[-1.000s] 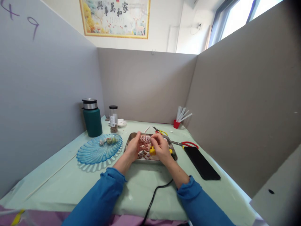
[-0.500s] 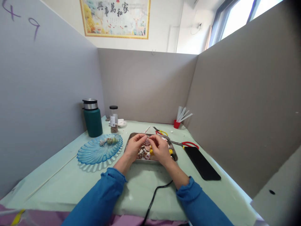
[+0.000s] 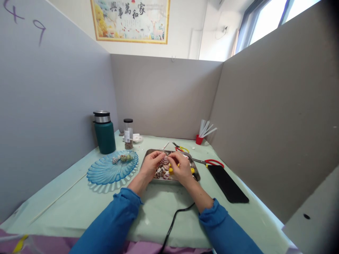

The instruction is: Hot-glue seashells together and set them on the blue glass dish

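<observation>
My left hand (image 3: 151, 164) and my right hand (image 3: 181, 164) meet over a metal tray (image 3: 169, 182), each with thumb and finger pinched together. Whatever is between the fingertips is too small to make out. A pinkish striped seashell (image 3: 164, 160) shows right below the fingertips; I cannot tell whether it is held or lies on the heap. The tray holds several small seashells (image 3: 160, 173) and some yellow pieces (image 3: 171, 171), partly hidden by my right hand.
Left are a blue scalloped plate (image 3: 100, 174) with small shells, a green bottle (image 3: 105, 138) and a clear jar (image 3: 128, 135). Right are red-handled scissors (image 3: 214, 162), a black phone (image 3: 227, 183) and a red cup (image 3: 199, 140) of white sticks. Yellow-and-red pliers (image 3: 181, 147) lie behind the tray. A black cable (image 3: 173, 222) runs in front.
Almost nothing differs. Both hands keep their pinch over the tray, with only a tiny shift at the fingertips.
</observation>
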Available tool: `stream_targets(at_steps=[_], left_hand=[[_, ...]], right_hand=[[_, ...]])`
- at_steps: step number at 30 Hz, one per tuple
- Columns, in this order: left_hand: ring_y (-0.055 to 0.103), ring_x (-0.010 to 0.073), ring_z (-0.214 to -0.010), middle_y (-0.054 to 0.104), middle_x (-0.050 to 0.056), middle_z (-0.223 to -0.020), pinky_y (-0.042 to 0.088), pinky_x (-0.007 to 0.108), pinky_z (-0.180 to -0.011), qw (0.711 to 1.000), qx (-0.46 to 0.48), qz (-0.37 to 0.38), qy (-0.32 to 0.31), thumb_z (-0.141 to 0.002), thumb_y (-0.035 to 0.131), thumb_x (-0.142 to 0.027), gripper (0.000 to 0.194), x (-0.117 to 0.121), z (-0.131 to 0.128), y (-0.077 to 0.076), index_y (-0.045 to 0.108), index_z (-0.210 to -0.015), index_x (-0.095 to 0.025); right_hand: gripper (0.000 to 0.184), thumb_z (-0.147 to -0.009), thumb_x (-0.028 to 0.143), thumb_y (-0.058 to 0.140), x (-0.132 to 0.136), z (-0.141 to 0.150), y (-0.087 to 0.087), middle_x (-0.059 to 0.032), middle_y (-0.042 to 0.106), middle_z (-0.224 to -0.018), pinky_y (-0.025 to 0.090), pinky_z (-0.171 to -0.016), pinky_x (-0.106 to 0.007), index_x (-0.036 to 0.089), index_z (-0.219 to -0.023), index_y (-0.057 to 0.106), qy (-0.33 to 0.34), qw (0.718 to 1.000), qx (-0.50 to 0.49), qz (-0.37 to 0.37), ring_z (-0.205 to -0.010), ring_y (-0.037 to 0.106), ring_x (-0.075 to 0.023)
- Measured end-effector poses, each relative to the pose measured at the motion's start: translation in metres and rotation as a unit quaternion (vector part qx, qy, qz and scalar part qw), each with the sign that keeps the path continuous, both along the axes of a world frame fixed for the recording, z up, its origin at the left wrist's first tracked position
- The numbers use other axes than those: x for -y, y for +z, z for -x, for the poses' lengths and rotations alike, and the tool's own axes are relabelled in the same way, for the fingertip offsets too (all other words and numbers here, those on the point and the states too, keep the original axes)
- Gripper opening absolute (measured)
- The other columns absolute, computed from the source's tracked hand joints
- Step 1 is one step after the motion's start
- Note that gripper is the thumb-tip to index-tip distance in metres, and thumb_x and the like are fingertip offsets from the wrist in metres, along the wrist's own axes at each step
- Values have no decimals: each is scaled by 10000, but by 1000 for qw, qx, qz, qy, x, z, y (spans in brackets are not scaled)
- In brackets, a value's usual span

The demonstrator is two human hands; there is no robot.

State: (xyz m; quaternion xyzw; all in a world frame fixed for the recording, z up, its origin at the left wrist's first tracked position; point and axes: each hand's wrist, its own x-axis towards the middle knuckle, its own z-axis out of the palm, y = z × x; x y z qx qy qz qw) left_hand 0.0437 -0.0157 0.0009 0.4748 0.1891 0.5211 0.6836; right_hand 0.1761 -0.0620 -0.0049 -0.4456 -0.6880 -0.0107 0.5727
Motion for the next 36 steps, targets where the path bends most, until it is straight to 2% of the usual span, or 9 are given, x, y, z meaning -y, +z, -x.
stream_targets(at_steps=[5, 10, 17, 26, 36], left_hand=[[595, 98, -644, 662, 12, -709, 475, 204, -636, 1000, 18, -1, -3, -629, 797, -279, 229, 0, 0, 1, 700, -771, -127], [621, 125, -721, 687, 33, -808, 486, 243, -701, 999, 13, -35, -22, -687, 757, -277, 264, -3, -1, -1, 702, -908, -143], [621, 148, -805, 683, 39, -842, 469, 285, -800, 995, -6, -93, -25, -713, 737, -242, 183, -5, -1, -6, 681, -856, -142], [606, 125, -738, 667, 11, -773, 465, 242, -725, 994, -15, -108, -4, -699, 741, -231, 167, -2, -1, -3, 660, -819, -147], [581, 103, -696, 645, -11, -727, 454, 219, -695, 993, -19, -111, 27, -683, 746, -220, 143, -2, -1, -6, 645, -759, -152]], right_hand=[[119, -874, 280, 551, 0, 1, 0, -11, 611, -734, 413, -593, -245, 188, -817, 600, -11, 1000, -19, 17, -610, 538, -129], [136, -880, 259, 537, -1, 1, 1, -14, 606, -727, 406, -602, -246, 184, -784, 598, -23, 1000, -14, -8, -620, 530, -130], [98, -869, 211, 540, 0, 0, 1, -32, 637, -821, 438, -666, -264, 193, -901, 631, -15, 999, -23, -37, -724, 572, -154], [103, -878, 191, 529, -1, -1, 1, -28, 633, -827, 436, -693, -268, 195, -895, 630, 11, 999, -16, -40, -745, 572, -152], [109, -880, 207, 519, -2, -2, 2, -22, 616, -779, 431, -667, -269, 202, -842, 621, 22, 999, -10, -29, -715, 562, -156]])
